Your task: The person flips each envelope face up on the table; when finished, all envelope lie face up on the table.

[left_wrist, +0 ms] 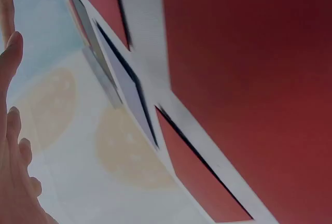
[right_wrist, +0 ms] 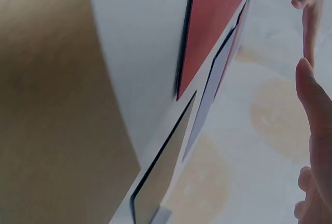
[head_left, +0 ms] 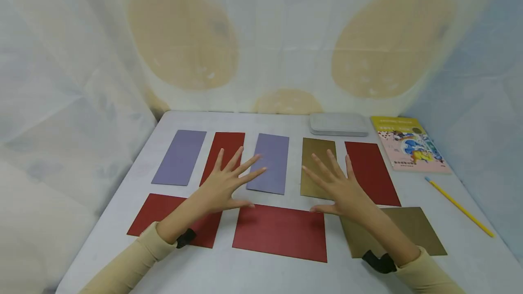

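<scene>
Centrally, low in the head view, a red card (head_left: 282, 236) lies flat between the left hand (head_left: 222, 187) and the right hand (head_left: 341, 189); both hands hover with the grip apart, fingers straight and fanned; the left forearm crosses a second red card (head_left: 157, 210) at lower left, and the right forearm hides part of a brown card (head_left: 412, 228) at lower right; above these run a lavender card (head_left: 180, 158), a third red card (head_left: 222, 149) partly covered by left fingers, a second lavender card (head_left: 273, 171), a second brown card (head_left: 318, 145) partly behind right fingers, and a fourth red card (head_left: 373, 173); that makes eight, four red, two lavender, two brown, all thin, smooth, straight-edged rectangles; the white counter (head_left: 196, 271) also carries one pale case (head_left: 338, 124) with rounded corners at upper right of centre, one illustrated paper book (head_left: 410, 142) at upper right, and one slim yellow pencil (head_left: 460, 208) at right; pale creased cloth (head_left: 286, 22), patterned with tan rounded patches, fills the upper frame; beige sleeves (head_left: 135, 262) enter from the lower corners.
</scene>
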Demonstrator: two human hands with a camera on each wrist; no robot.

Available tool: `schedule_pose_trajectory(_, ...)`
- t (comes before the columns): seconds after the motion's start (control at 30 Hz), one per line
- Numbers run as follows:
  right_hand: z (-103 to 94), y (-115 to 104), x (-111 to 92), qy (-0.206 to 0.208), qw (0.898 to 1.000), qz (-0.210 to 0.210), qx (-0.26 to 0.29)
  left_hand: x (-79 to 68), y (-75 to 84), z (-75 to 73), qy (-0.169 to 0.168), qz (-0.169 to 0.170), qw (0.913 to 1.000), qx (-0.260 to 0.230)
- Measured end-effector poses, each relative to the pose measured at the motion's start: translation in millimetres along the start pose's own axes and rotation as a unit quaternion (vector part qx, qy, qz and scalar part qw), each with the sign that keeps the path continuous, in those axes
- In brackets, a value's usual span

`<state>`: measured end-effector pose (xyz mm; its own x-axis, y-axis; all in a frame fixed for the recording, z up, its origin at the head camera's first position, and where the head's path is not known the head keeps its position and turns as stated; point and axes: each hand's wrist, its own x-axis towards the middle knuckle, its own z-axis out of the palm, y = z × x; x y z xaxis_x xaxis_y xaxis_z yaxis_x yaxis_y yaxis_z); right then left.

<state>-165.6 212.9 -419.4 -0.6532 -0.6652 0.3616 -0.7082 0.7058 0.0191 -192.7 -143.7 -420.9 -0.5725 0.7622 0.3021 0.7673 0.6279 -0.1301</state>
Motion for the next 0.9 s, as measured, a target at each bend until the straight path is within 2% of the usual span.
schedule_pose_trajectory(0.2,5.9,-11.6,13.6,-0.008,1.000,-0.011,0.009,-26.0,-8.2,-3.0,0.006,-0.030,0.9995,-0.011)
schedule_pose_trajectory(0.4,10.2,-23.6,31.0,-0.016,0.999,-0.038,0.008,-52.1,-12.0,-6.7,-0.004,-0.061,0.9981,-0.009)
schedule_pose_trajectory(0.7,15.6,-43.8,57.0,-0.016,0.997,-0.073,0.006,-88.4,-16.1,-13.4,-0.022,-0.093,0.9954,0.005)
schedule_pose_trajectory(0.9,19.1,-56.4,70.6,-0.025,0.996,-0.083,0.008,-112.9,-21.1,-17.9,-0.016,-0.110,0.9937,0.009)
